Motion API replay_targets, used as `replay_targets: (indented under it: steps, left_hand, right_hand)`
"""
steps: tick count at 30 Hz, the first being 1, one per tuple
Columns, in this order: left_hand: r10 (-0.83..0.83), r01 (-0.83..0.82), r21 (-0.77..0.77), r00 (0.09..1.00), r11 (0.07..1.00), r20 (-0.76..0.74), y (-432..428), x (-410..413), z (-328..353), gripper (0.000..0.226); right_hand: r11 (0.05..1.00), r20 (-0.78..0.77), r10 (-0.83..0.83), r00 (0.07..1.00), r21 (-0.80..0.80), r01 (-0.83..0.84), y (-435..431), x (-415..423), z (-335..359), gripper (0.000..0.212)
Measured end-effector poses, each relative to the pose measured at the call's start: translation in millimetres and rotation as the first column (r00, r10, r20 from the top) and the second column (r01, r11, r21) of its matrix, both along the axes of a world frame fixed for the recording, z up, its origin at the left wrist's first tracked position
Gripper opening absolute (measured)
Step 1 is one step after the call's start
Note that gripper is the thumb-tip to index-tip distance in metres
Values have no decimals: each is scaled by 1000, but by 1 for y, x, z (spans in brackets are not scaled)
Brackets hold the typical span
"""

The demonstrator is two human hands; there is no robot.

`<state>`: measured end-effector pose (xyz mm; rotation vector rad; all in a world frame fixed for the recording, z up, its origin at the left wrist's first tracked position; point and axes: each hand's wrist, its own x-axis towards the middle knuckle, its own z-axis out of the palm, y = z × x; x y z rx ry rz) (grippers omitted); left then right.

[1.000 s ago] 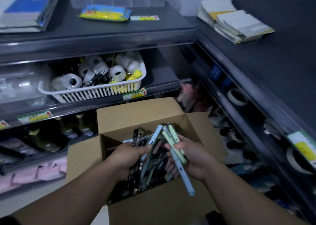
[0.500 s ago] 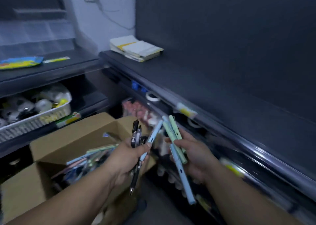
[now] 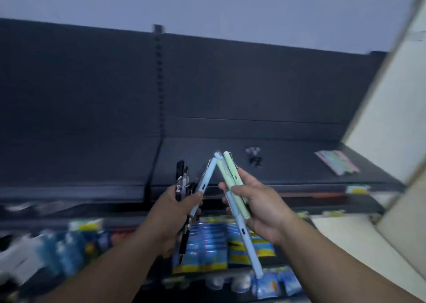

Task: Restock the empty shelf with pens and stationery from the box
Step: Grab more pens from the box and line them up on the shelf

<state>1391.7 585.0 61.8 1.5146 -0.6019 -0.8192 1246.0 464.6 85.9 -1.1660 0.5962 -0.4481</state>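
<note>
- Pens are in both hands, held up in front of the dark shelf, none resting on it.
- Left hand is curled round black pens and a blue pen.
- Right hand grips two green pens and a long blue pen, which slants down below the palm.
- The two bundles lean together at the top, nearly touching.
- A pastel bundle lies on the shelf at far right.
- Small dark bits lie mid-shelf, too blurred to name.
- Blue-and-yellow packets fill a lower shelf.
</note>
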Motion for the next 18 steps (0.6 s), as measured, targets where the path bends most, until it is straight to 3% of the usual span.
replay_targets:
  steps: [8,13,18]
  left_hand:
    - [-240,242,-14,969,970,58,-132,-82,22,26]
    - [-262,263,-39,964,964,44,-207,-80,15,22]
    - [-290,283,-106,955,953,-57,-280,-52,8,20]
  right_hand:
    - [973,78,-229,970,8,230,-92,-99,6,54]
    - [946,93,-324,942,45,321,-153,-102,-1,48]
    - [850,80,-513,855,190,492,-233,-75,-12,43]
